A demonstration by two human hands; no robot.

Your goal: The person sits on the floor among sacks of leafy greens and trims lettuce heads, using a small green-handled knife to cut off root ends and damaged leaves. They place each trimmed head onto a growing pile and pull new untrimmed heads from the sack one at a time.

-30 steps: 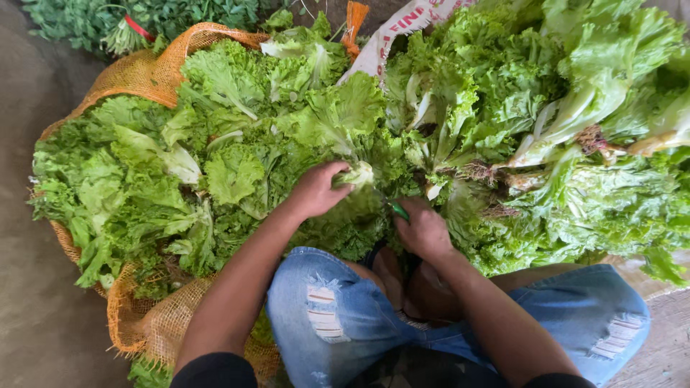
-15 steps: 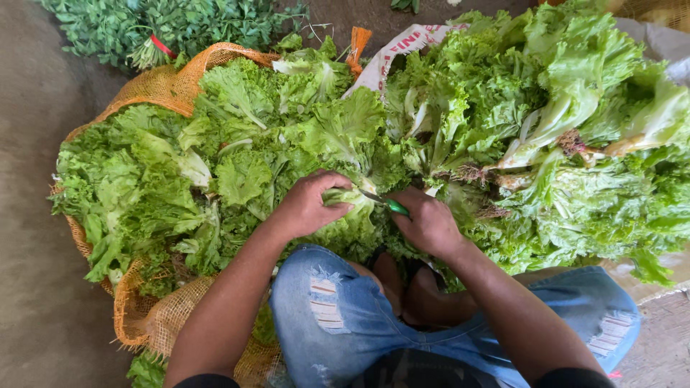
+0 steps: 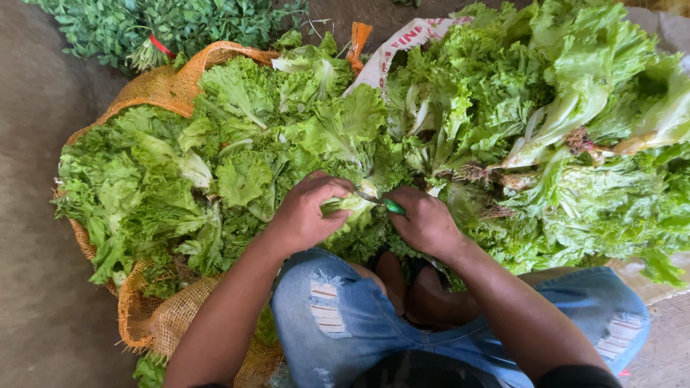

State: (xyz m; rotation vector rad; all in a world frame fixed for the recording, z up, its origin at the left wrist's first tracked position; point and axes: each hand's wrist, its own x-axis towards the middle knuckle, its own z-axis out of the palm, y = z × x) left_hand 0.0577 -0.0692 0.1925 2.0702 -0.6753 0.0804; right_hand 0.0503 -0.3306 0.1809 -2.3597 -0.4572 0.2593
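My left hand grips the pale stem end of a lettuce head just above my knees. My right hand holds a small green-handled knife, its blade laid against that stem. Trimmed lettuce heads lie heaped on an orange mesh sack to the left. A bigger pile of lettuce with roots fills the right side.
Bunches of dark leafy herbs lie at the top left beyond the sack. A white printed sack shows under the right pile. Grey concrete floor runs along the left. My knees in torn blue jeans are at the bottom.
Both hands have closed in on the lettuce stem, and the knife blade now rests against it. The view has shifted slightly downward.
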